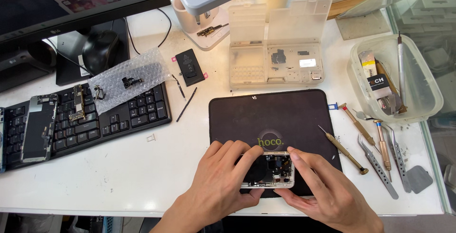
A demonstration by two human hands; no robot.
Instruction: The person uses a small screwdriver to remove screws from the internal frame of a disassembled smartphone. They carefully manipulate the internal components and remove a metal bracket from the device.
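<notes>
Black and faintly textured, the rectangular rubber work mat [275,114] lies in front of you on the white tabletop [142,176]; at its near edge sits the opened silver-framed phone body [270,170], its dark innards and small metal parts showing. Your left hand [221,180] grasps the phone's left end, fingers curled over its top edge and thumb under the near side; your right hand [323,190] pinches the right end, index finger on the upper corner, thumb at the lower rim. Just right of the mat lie a brass-handled screwdriver [343,150] and steel tweezers [377,166]; behind it stands an open translucent plastic parts box [278,47]; to the left, a black keyboard [95,119] carries a crinkled bubble-wrap sheet [128,74].
</notes>
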